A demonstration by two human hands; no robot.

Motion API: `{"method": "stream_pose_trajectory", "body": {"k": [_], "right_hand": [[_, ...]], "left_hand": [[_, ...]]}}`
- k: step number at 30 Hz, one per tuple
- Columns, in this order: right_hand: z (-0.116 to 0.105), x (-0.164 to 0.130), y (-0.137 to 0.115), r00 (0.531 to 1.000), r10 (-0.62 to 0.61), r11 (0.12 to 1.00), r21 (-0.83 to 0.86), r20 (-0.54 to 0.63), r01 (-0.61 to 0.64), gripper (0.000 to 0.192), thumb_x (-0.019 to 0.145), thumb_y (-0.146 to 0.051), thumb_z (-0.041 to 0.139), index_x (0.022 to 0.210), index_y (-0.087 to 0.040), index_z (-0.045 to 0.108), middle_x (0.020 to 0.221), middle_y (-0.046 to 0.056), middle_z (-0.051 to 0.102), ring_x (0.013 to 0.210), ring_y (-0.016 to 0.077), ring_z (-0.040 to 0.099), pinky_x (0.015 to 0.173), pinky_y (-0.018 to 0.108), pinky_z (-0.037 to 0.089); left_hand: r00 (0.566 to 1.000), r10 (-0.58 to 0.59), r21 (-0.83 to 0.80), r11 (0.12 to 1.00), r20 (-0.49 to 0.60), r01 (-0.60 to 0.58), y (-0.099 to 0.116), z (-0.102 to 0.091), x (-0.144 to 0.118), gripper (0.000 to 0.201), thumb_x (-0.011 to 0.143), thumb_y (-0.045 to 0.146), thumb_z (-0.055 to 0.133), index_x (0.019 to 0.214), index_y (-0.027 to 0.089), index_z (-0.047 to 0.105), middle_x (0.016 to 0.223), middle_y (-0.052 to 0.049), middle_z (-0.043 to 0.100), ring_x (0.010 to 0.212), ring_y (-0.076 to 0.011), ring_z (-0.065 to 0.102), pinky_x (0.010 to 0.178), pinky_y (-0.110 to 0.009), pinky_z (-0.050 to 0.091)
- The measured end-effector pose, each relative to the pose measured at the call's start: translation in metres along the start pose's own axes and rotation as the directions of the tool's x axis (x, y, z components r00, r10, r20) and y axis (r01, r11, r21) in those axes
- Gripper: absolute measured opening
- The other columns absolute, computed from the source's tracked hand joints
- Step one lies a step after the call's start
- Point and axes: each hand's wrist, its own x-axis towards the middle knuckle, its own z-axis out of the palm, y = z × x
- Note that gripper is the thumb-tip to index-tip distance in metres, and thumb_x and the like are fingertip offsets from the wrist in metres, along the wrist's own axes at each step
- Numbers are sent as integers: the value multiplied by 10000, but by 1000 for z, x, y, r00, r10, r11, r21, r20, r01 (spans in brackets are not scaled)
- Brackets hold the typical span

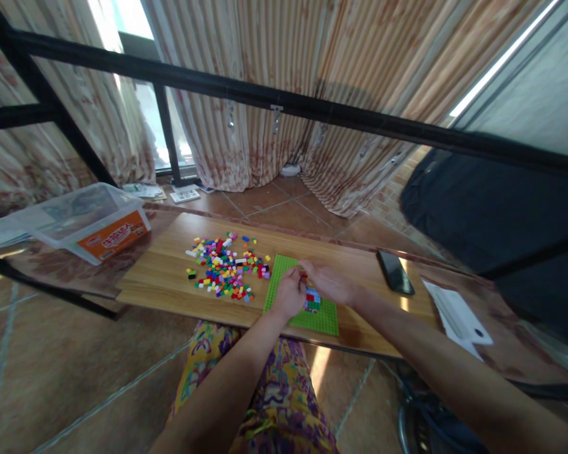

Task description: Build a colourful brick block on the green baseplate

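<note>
A green studded baseplate [324, 323] lies on the wooden board in front of me. On it stands a small build of coloured toy bricks [312, 297], partly covered by my hands. My left hand [291, 293] is closed at the left side of the build, its fingers curled in toward the bricks. From the right, my right hand [329, 282] reaches over the far end of the build, with its fingertips meeting those of the left. What the fingertips pinch is hidden. Left of the baseplate spreads a loose pile of small mixed-colour bricks [227, 268].
A black phone [395, 272] lies on the wooden board [161, 277] to the right. Beyond it is a white card-like sheet [457, 315]. A clear plastic box [99, 221] with an orange label stands at the left. A black metal bar [246, 91] crosses ahead, before striped curtains.
</note>
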Motion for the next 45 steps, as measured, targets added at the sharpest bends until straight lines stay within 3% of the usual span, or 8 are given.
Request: {"method": "stream_pose_trajectory", "body": {"k": [6, 11, 17, 21, 25, 30, 35, 45], "right_hand": [[0, 4, -3, 999, 20, 999, -33, 50, -18, 349, 838, -129, 452, 1174, -203, 509, 1030, 85, 656, 986, 192, 618, 899, 339, 482], [10, -7, 1, 991, 101, 994, 48, -83, -97, 391, 842, -128, 400, 1230, -161, 432, 953, 88, 641, 875, 186, 617, 799, 342, 495], [27, -20, -1, 908, 301, 932, 293, -290, -215, 364, 829, -178, 437, 1192, -198, 415, 837, 14, 625, 755, 149, 595, 747, 304, 484], [36, -23, -5, 851, 393, 882, 406, -348, -241, 302, 834, -225, 450, 1135, -205, 437, 843, 20, 629, 753, 152, 593, 745, 314, 488], [40, -24, -6, 827, 416, 873, 421, -378, -246, 257, 842, -242, 449, 1098, -216, 449, 845, 21, 622, 765, 156, 592, 761, 326, 491], [36, -23, -2, 877, 317, 930, 298, -361, -214, 301, 842, -203, 428, 1143, -202, 443, 861, 29, 606, 785, 172, 584, 780, 341, 486], [25, -20, 0, 941, 203, 971, 179, -272, -158, 368, 840, -142, 379, 1203, -189, 424, 878, 42, 600, 854, 181, 575, 805, 332, 477], [23, -18, 4, 967, 131, 990, 72, -220, -118, 371, 828, -92, 380, 1186, -165, 442, 921, 74, 616, 890, 179, 573, 816, 319, 464]], "left_hand": [[1000, 25, -19, 1000, -12, -25, -3, 2, -1, 274, 874, 100, 413, 1057, 175, 602, 1076, -71, 618, 1066, -167, 568, 996, -345, 445], [997, 71, -19, 997, -38, -71, -3, 1, -2, 247, 917, 150, 392, 1025, 169, 613, 1039, -76, 623, 1035, -168, 575, 982, -339, 452], [999, 34, -4, 999, -26, -34, -2, 0, -4, 267, 922, 155, 390, 1059, 175, 618, 1092, -78, 610, 1088, -169, 562, 1018, -346, 431], [999, 29, -10, 1000, -36, -29, -1, 0, -4, 277, 914, 150, 397, 1068, 175, 625, 1095, -79, 612, 1095, -170, 561, 1017, -347, 433], [1000, 9, 7, 1000, -25, -9, 2, -3, 0, 273, 874, 108, 428, 1014, 173, 654, 1040, -69, 635, 1032, -166, 583, 984, -333, 453], [1000, -28, 23, 999, 11, 28, 7, -9, 6, 262, 818, 73, 477, 954, 152, 687, 961, -64, 662, 941, -167, 609, 941, -323, 473], [997, -69, 9, 998, 14, 69, 9, -10, 8, 253, 804, 84, 497, 928, 161, 704, 941, -55, 669, 891, -163, 624, 893, -314, 497], [989, -146, 29, 989, 1, 146, 13, -12, 11, 253, 775, 96, 532, 912, 180, 727, 923, -49, 705, 858, -172, 648, 858, -321, 517]]}}
